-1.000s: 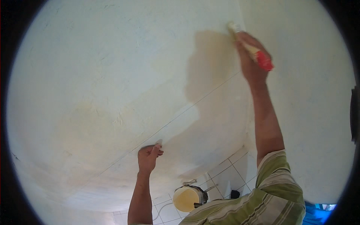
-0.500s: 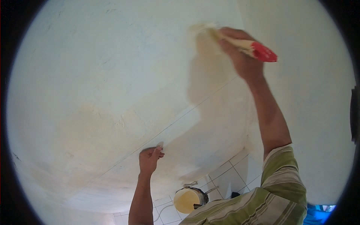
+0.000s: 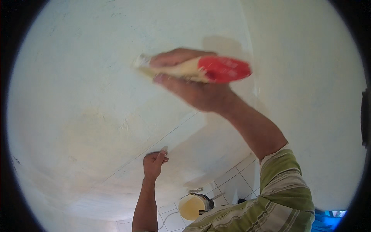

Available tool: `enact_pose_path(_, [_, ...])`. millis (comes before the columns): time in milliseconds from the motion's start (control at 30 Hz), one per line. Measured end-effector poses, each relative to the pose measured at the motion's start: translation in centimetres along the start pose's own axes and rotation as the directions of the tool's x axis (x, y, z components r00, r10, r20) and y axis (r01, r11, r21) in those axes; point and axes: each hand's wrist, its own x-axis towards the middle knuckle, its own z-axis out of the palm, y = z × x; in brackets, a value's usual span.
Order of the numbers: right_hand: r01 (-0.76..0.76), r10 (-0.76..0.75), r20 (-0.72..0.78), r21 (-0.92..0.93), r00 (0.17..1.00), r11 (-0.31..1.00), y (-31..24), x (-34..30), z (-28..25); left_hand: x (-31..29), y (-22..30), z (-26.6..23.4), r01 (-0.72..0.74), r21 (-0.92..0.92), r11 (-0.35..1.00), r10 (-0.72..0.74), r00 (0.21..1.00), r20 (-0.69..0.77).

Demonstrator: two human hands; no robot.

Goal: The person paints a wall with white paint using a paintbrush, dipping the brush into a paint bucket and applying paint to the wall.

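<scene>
Paintbrush [image 3: 193, 69] with a red handle sits at about 12 o'clock in the view, its bristles pressed to the pale wall [image 3: 96, 77]. The right hand [image 3: 193, 87] has its fingers closed around it. At 6 o'clock the left hand [image 3: 154, 163] rests against the wall, fingers loosely curled, holding nothing. A yellowish patch at 9 o'clock looks uncovered, so much of the wall seems left. A bucket [image 3: 192, 207] stands below.

We see a paintbrush [image 3: 193, 69] with a red handle and cream-smeared bristles, lying level, its bristle tip against the white wall [image 3: 96, 77].
</scene>
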Motion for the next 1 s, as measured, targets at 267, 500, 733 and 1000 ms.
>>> enact_pose_path(267, [-0.123, -0.071, -0.333, -0.526, 0.94, 0.841, 3.1, 2.3, -12.9, 0.2, 0.1, 0.3, -0.006, 0.03, 1.0, 0.005, 1.0, 0.02])
enact_pose_path(500, [0.053, -0.153, -0.116, -0.601, 0.981, 0.797, 1.9, 2.2, -3.2, 0.4, 0.0, 0.1, -0.02, 0.06, 0.998, 0.018, 0.999, 0.031])
enact_pose_path(733, [0.185, -0.186, 0.014, -0.19, 0.982, 0.964, -0.6, 3.1, 2.0, 0.1, 0.1, 0.1, 0.007, 0.018, 1.0, -0.007, 1.0, 0.017])
enact_pose_path(1000, [-0.168, -0.043, -0.404, -0.472, 0.914, 0.866, 2.4, 4.0, -12.0, 0.2, -0.2, -0.2, 0.013, 0.054, 0.998, -0.013, 1.0, 0.01])
